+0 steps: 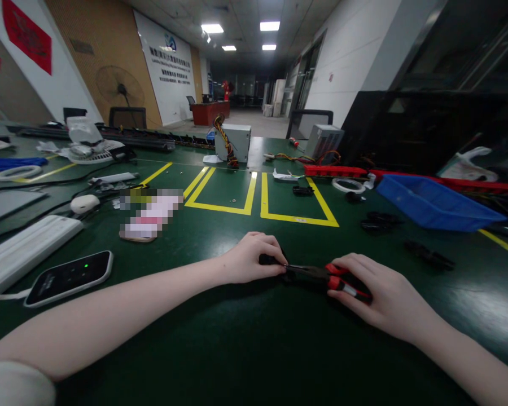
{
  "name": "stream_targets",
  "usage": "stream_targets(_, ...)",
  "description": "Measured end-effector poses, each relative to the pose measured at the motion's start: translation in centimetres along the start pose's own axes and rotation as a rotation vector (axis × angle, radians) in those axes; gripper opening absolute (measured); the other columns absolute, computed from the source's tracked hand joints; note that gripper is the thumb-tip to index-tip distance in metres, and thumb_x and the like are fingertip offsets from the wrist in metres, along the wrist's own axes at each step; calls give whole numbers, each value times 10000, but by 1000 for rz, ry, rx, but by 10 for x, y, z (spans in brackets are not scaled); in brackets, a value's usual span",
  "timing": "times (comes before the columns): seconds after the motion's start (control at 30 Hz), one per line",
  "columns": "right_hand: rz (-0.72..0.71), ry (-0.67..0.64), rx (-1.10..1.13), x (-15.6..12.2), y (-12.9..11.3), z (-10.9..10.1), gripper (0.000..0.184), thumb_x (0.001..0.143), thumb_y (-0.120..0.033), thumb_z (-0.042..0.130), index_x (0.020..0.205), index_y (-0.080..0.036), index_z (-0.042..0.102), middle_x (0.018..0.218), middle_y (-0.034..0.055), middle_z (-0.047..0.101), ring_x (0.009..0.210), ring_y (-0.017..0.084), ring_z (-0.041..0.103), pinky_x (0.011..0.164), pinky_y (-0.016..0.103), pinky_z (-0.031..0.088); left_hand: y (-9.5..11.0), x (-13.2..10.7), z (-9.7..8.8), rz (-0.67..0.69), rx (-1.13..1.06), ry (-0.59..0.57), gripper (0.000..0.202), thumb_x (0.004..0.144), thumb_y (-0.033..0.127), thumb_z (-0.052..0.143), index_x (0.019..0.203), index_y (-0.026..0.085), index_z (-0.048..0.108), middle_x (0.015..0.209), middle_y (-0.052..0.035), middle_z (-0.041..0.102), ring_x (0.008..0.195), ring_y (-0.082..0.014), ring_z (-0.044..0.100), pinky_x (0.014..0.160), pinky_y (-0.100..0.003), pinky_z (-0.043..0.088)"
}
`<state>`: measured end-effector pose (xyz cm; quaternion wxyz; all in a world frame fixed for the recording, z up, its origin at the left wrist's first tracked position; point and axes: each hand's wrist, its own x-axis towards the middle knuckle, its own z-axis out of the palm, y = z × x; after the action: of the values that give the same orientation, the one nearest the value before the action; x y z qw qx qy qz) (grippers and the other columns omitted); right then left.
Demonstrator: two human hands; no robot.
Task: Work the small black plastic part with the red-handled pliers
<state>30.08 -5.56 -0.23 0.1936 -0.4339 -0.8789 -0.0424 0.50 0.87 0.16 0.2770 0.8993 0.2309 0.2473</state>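
In my right hand [375, 290] is a pair of pliers [311, 273] with red and black handles, its long dark jaws pointing left. My left hand [258, 258] pinches a small black part [268, 259] between thumb and fingers, just above the green table [220, 349]. The plier tips reach the part by my left fingertips. Whether the jaws are closed on it I cannot tell. Most of the part is hidden by my fingers, so its kind does not show.
A blue tray [436, 206] lies at the right, near several black pieces [429, 255]. Yellow tape [220, 208] marks the table ahead. At the left are a phone-like device [70, 277], a white power strip [34, 248] and cables. Metal power supply boxes [239, 144] stand at the back.
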Motion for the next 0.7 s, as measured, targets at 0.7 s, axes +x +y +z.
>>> stream_targets(0.7,-36,21,-65,-1,-1,-8,344,861,-443,608,1096,-192,613,991,96,691,820,214,675,680,331,557,6,-5,1,72,134,-41,286,815,376,751,1001,198,626,1084,-27,644,1111,-204,596,1178,-499,216)
